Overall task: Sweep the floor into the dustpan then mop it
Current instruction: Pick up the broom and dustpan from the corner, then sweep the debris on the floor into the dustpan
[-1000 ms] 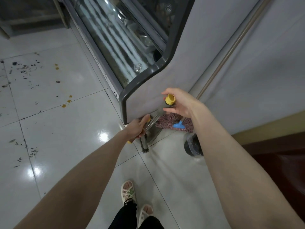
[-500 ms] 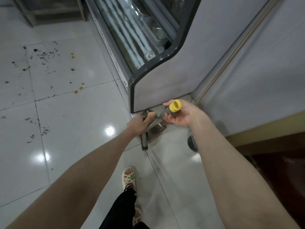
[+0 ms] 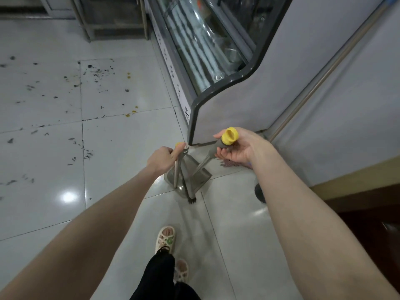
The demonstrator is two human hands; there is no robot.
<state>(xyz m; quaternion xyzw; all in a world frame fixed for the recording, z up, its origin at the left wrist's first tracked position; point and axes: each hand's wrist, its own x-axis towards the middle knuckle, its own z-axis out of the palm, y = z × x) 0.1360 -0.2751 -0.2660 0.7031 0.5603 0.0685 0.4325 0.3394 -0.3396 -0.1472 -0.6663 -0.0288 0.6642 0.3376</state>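
My left hand (image 3: pixel 163 159) grips a thin grey handle with a yellow cap (image 3: pixel 179 144). My right hand (image 3: pixel 240 146), palm up, holds a second grey handle under its yellow cap (image 3: pixel 230 135). Both handles run down to a grey dustpan (image 3: pixel 200 177) and a dark broom head (image 3: pixel 192 199) just above the tiled floor, at the display cabinet's corner. Which handle belongs to which tool I cannot tell. Dark scraps and yellow bits (image 3: pixel 97 72) litter the tiles at the left. A pinkish mop head (image 3: pixel 232 163) lies behind my right hand, and its pole (image 3: pixel 324 76) leans on the wall.
A glass display cabinet (image 3: pixel 238 105) stands ahead with a grey wall to its right. A dark round container (image 3: pixel 259 192) sits on the floor behind my right forearm. Metal shelf legs (image 3: pixel 86 29) stand at the back. My sandalled feet (image 3: pixel 166 239) are below.
Both hands have drawn the dustpan and broom out from the cabinet corner toward me. My view has swung so more of the littered floor shows, and the mop head is now mostly hidden.
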